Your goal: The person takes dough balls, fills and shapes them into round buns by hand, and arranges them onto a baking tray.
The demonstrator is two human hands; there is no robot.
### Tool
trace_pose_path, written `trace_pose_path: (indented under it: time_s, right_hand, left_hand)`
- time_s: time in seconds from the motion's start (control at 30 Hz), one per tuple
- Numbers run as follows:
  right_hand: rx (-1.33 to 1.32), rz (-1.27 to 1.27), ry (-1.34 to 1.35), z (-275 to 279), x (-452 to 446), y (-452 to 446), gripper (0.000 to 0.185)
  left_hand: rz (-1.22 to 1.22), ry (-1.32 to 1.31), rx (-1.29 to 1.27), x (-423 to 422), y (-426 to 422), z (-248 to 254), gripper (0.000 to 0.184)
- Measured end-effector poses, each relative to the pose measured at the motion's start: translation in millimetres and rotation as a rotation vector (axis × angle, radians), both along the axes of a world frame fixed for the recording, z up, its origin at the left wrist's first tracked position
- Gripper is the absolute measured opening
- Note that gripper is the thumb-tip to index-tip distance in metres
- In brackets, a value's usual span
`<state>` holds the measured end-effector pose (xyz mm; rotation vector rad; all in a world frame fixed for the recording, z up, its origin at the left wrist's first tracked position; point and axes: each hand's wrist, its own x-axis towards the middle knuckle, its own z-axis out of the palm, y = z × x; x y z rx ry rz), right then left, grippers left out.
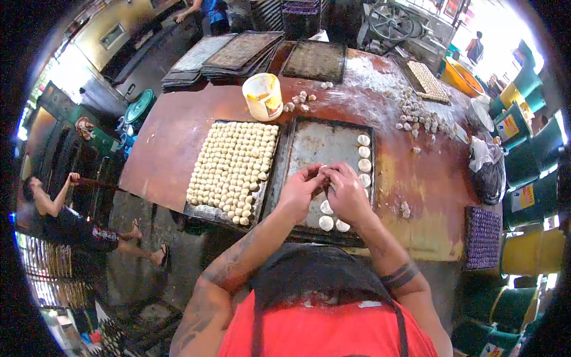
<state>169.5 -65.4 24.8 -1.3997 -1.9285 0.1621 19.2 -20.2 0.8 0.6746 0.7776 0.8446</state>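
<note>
My left hand (300, 189) and my right hand (347, 191) meet above a dark metal baking tray (303, 149), fingers closed together. Between the fingertips is a small pale piece of dough (322, 171), mostly hidden by them. Flattened round white dough pieces (364, 152) line the tray's right side, and a few more (326, 223) lie at its near edge beneath my hands. Left of it, a second tray (205, 213) carries tight rows of small cream-coloured dough balls (232, 160).
A smeared white bucket (263, 98) stands behind the trays on the reddish table (163, 134). Floury lumps (422, 113) lie at the right. Stacked trays (241, 50) sit at the back left. A person (53, 208) is at the far left, holding a long pole.
</note>
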Motion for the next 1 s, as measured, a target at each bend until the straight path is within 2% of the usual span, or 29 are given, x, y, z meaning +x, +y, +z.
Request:
trace_pose_path:
  time_s: [0.1,0.17,0.23,0.27,0.33,0.37,0.4,0.43,0.47,0.53,0.57,0.6,0.63,0.7,0.77,0.8,0.9,0.93,1.0]
  right_hand:
    - [-0.252,-0.204,0.35,29,4,-7,0.042]
    - [-0.389,-0.043,0.496,18,24,1,0.039]
    - [-0.492,0.081,0.754,2,29,5,0.035]
    - [-0.455,0.105,0.834,-7,30,8,0.027]
    - [-0.453,0.095,1.173,9,23,7,0.028]
    - [-0.457,0.091,1.34,14,18,6,0.03]
    - [-0.406,-0.112,1.152,16,11,8,0.027]
    - [-0.366,-0.089,1.201,19,5,7,0.027]
    - [-0.32,-0.064,1.249,26,0,7,0.027]
    - [-0.253,0.02,1.255,27,10,12,0.024]
    - [-0.136,-0.086,0.975,30,11,14,0.022]
    - [-0.027,-0.186,0.692,38,11,13,0.019]
    - [0.082,-0.276,0.406,43,9,12,0.017]
    - [0.106,-0.227,0.355,40,2,9,0.018]
    - [0.153,-0.16,0.203,28,6,12,0.019]
    - [0.071,-0.137,0.152,33,8,12,0.026]
    - [0.073,-0.033,0.307,48,3,11,0.039]
    - [0.068,0.034,0.357,49,2,13,0.045]
    - [-0.001,0.177,0.303,41,10,23,0.041]
  left_hand:
    - [-0.054,0.001,0.159,-2,1,15,0.032]
    - [-0.072,0.014,0.322,-2,5,17,0.032]
    - [-0.021,-0.009,0.27,4,3,27,0.032]
    - [-0.012,-0.023,0.227,7,-1,35,0.031]
    - [-0.046,-0.156,0.115,10,-1,45,0.031]
    - [-0.027,-0.076,0.181,12,2,49,0.031]
    - [-0.008,0.005,0.243,12,6,53,0.031]
    - [0.009,0.089,0.304,12,8,57,0.031]
    - [0.01,0.331,0.424,10,10,64,0.025]
    - [0.11,0.478,0.878,10,5,56,0.024]
    - [0.166,0.548,1.099,11,0,51,0.024]
    - [0.175,0.448,0.988,13,-7,57,0.023]
    - [0.11,0.271,0.707,13,-3,57,0.025]
    - [-0.021,-0.079,0.142,15,15,56,0.029]
    - [-0.058,-0.129,-0.006,5,30,41,0.03]
    - [-0.073,-0.157,-0.075,0,35,39,0.031]
    - [-0.099,-0.065,0.105,-7,29,35,0.032]
    - [-0.185,-0.092,0.107,-5,19,53,0.03]
    - [-0.251,-0.202,0.008,-1,11,55,0.031]
